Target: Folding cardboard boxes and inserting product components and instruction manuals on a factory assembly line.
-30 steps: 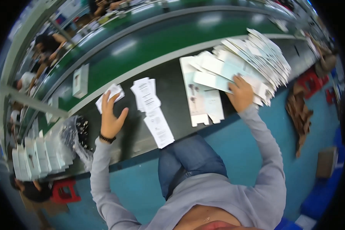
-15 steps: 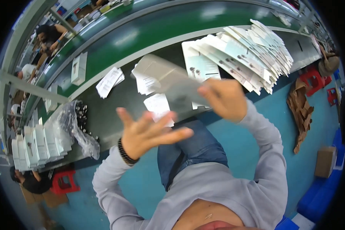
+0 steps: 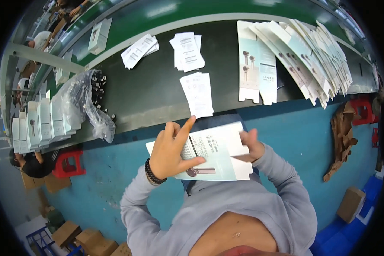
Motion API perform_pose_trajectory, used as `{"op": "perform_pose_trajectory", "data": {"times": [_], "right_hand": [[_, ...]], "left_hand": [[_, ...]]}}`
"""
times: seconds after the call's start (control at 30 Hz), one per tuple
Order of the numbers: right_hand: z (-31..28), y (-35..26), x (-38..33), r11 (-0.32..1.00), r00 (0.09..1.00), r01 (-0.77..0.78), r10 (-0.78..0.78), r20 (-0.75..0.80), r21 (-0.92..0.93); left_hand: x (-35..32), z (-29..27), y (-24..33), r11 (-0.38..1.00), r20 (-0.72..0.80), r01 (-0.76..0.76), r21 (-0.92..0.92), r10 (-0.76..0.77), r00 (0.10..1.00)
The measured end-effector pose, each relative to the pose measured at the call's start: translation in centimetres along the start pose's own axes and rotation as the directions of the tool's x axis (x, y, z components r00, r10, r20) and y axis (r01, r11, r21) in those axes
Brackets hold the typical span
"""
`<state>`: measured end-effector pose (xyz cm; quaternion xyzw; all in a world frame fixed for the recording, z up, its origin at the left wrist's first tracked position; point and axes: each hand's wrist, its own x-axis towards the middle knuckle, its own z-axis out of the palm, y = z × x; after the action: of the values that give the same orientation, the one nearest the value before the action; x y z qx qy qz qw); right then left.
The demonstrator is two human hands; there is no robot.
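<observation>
A flattened white and pale green carton (image 3: 219,160), printed with an earphone picture, is held level over my lap, just off the bench's near edge. My left hand (image 3: 168,151), with a dark beaded bracelet at the wrist, grips its left part. The thumb lies across the printed face and the index finger points toward the bench. At the end flaps on the right is my right hand (image 3: 252,147), slightly blurred, its fingers partly behind the card. Just beyond the left hand lies a small pile of white printed leaflets (image 3: 198,94).
Two more leaflet piles, one in the middle (image 3: 187,51) and one farther left (image 3: 140,51), lie on the dark bench (image 3: 153,94). Flat cartons (image 3: 303,59) fan out at right. A clear plastic bag (image 3: 79,91) with small black parts and several standing boxes (image 3: 40,123) occupy the left.
My right hand has brought the carton from over the bench down in front of me. My left hand has moved onto it. The view has shifted, showing the leaflets fully.
</observation>
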<state>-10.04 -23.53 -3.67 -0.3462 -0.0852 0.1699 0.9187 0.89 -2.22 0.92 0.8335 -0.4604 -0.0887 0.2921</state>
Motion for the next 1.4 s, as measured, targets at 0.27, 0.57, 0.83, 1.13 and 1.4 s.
{"op": "perform_pose_trajectory", "data": {"times": [0.27, 0.57, 0.83, 1.13, 1.4], "right_hand": [[0.9, -1.0, 2.3, 0.973, 0.873, -0.203, 0.229, -0.432, 0.106], [0.1, 0.5, 1.7, 0.801, 0.957, -0.191, 0.024, -0.29, -0.567], [-1.5, -0.3, 2.1, 0.249, 0.945, 0.021, -0.322, -0.062, -0.968], [-0.1, 3.3, 3.3, 0.676, 0.924, 0.145, -0.353, -0.145, -0.723], [-0.1, 3.2, 5.2, 0.818, 0.974, 0.144, -0.216, -0.066, -0.557]], "left_hand": [[-2.1, 3.2, -1.6, 0.997, -0.124, -0.001, 0.08, 0.011, 0.992], [-1.2, 4.9, 0.5, 0.992, 0.004, -0.123, -0.018, 0.123, 0.992], [-1.0, 4.9, -1.8, 0.94, -0.153, -0.303, -0.155, 0.28, 0.948], [-0.1, 3.4, 0.8, 0.869, -0.577, -0.01, -0.494, -0.319, 0.752], [0.0, 6.0, 0.9, 0.053, -0.259, -0.253, -0.966, -0.195, 0.946]]}}
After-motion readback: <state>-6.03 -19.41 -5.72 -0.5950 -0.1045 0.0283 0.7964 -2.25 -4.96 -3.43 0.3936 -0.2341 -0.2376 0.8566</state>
